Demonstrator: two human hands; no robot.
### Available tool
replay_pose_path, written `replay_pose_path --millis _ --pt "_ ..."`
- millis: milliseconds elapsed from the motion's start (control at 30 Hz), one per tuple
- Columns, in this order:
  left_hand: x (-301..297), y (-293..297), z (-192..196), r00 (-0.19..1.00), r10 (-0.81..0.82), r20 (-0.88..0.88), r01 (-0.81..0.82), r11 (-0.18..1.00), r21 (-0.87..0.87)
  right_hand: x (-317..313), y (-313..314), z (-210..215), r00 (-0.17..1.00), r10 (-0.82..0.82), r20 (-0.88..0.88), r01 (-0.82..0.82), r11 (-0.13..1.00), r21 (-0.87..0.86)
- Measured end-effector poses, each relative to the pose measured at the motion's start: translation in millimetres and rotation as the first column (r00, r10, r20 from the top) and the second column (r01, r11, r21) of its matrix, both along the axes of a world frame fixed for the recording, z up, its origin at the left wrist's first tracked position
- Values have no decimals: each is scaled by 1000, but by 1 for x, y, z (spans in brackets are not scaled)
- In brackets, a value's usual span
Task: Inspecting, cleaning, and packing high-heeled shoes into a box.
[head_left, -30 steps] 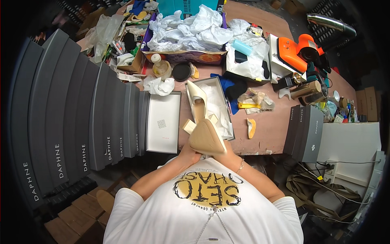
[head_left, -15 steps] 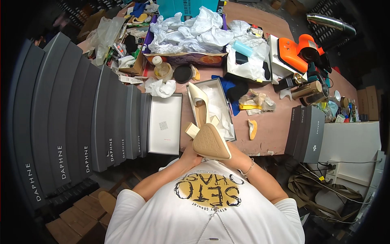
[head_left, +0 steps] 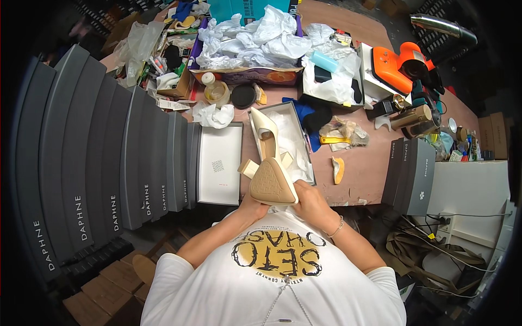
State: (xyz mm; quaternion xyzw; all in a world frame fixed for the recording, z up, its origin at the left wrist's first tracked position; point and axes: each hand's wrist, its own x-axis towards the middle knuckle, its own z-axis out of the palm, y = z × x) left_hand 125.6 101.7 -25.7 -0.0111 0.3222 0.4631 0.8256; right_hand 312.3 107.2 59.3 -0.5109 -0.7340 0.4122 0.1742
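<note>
A cream heeled shoe (head_left: 273, 185) is held close to my chest, its tan textured sole turned up and its block heel pointing to the left. My left hand (head_left: 253, 207) is closed on its lower left edge, with the fingers partly hidden beneath it. At the right edge, my right hand (head_left: 312, 205) grips the same shoe with fingertips at its side. Just beyond lies a second cream shoe (head_left: 266, 126), resting along the left side of an open shoebox (head_left: 306, 144) lined with white tissue paper (head_left: 285, 122). The held shoe partly covers that second shoe.
Left of the shoebox lies a white box lid (head_left: 219, 168); tall stacks of grey shoeboxes (head_left: 109, 146) stand farther left. A yellow brush (head_left: 337, 140), a round black lid (head_left: 243, 96) and a glue bottle (head_left: 215, 91) lie beyond. More grey boxes (head_left: 413, 174) stand right.
The held shoe has shifted slightly left and turned, its heel swinging left. My right hand now shows more, at the shoe's right edge.
</note>
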Motion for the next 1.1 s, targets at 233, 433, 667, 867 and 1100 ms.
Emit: replay_pose_path --millis 233,433,667,867,1100 --pt "4 -1 11 992 -97 -82 94 995 -40 -17 -9 -38 990 22 140 -36 995 97" --pt "-2 -10 -17 973 -116 -200 158 966 204 -13 -4 -16 999 32 -44 -29 998 51" --pt "5 1 18 995 -80 -53 69 981 -181 -19 -3 -41 998 58 29 -58 998 21" --pt "5 1 4 1000 21 16 -18 985 -169 -22 0 -20 996 -64 60 52 982 182" --pt "9 4 29 999 6 -44 -11 993 -115 -9 4 -20 984 179 3 -178 978 112"
